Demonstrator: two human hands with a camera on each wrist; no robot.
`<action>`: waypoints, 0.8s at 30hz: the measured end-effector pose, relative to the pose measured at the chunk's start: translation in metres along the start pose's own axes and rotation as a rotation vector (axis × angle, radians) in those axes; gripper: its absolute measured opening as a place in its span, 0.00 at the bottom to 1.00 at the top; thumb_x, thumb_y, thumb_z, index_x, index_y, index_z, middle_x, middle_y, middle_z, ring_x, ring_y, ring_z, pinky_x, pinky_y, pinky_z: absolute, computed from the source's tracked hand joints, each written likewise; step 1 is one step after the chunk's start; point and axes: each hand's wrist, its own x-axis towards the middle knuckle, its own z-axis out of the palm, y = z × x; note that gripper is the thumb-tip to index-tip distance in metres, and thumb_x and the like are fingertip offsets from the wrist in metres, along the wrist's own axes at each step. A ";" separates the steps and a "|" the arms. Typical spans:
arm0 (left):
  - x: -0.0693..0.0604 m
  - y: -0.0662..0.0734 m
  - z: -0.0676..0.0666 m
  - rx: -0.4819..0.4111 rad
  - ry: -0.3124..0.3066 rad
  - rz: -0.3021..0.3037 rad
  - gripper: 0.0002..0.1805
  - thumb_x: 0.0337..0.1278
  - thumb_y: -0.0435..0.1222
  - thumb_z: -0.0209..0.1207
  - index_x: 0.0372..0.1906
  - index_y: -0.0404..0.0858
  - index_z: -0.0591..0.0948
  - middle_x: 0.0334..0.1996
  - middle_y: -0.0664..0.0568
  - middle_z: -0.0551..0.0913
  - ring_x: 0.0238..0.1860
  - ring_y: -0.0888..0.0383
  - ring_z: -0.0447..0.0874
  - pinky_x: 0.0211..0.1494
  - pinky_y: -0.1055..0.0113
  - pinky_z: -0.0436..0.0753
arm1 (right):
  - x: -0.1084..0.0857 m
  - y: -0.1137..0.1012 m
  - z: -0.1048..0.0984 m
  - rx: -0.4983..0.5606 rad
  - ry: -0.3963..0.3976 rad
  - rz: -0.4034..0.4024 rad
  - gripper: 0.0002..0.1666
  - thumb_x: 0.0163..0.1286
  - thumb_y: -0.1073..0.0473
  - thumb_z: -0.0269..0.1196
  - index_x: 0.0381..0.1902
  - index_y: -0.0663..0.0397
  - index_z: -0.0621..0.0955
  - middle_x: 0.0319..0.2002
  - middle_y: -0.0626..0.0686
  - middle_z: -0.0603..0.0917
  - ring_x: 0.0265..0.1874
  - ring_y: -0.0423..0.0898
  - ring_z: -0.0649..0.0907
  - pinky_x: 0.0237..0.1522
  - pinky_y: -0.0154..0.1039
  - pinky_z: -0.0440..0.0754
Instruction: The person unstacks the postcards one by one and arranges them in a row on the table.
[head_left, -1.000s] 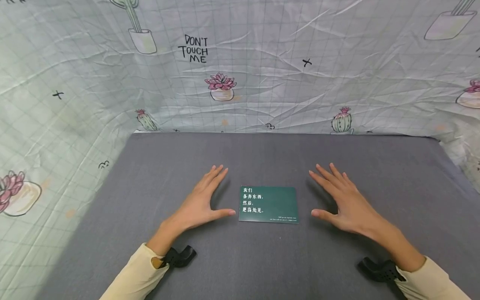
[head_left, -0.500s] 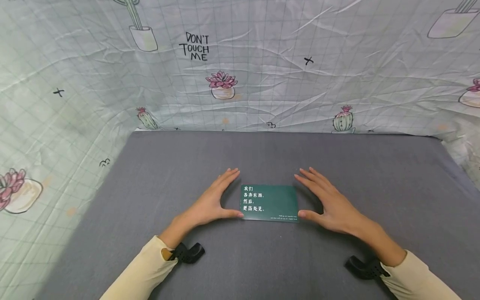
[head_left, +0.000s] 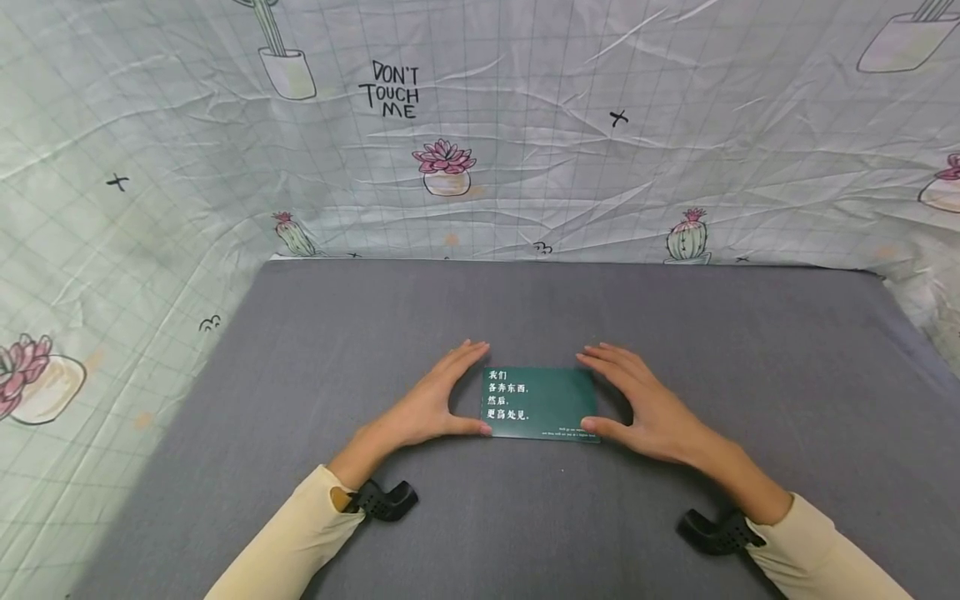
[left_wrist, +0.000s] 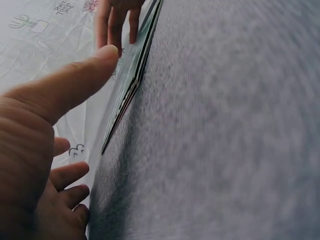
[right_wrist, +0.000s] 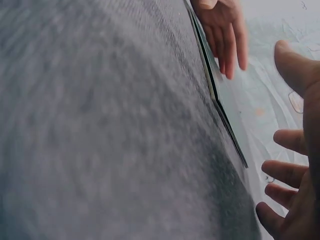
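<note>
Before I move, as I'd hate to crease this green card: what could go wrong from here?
The green card lies flat on the grey surface, so it may be hard to get under. Its edge looks layered; if it is a stack, uneven pressure might slide the layers apart. In the head view, the thumb of your right hand overlaps its right end; pressing there could skew it.
</note>
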 end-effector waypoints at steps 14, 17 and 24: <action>0.001 -0.001 0.005 -0.005 -0.010 -0.035 0.58 0.37 0.50 0.75 0.75 0.44 0.56 0.75 0.43 0.49 0.74 0.43 0.41 0.70 0.44 0.51 | 0.002 0.005 0.012 -0.020 0.015 -0.017 0.51 0.52 0.40 0.72 0.70 0.52 0.66 0.68 0.55 0.65 0.69 0.58 0.58 0.61 0.65 0.57; 0.001 -0.001 0.006 0.001 0.004 -0.007 0.57 0.37 0.49 0.76 0.74 0.41 0.58 0.74 0.43 0.52 0.74 0.46 0.43 0.71 0.47 0.50 | 0.001 0.006 0.014 -0.035 0.024 -0.027 0.51 0.51 0.40 0.73 0.69 0.52 0.67 0.67 0.55 0.66 0.68 0.58 0.59 0.61 0.65 0.58; 0.001 -0.004 0.008 0.014 0.028 0.053 0.55 0.37 0.49 0.76 0.72 0.39 0.61 0.72 0.44 0.57 0.74 0.51 0.46 0.73 0.53 0.48 | 0.001 0.008 0.017 -0.058 0.046 -0.054 0.49 0.51 0.41 0.73 0.67 0.52 0.70 0.65 0.54 0.69 0.65 0.55 0.63 0.59 0.61 0.61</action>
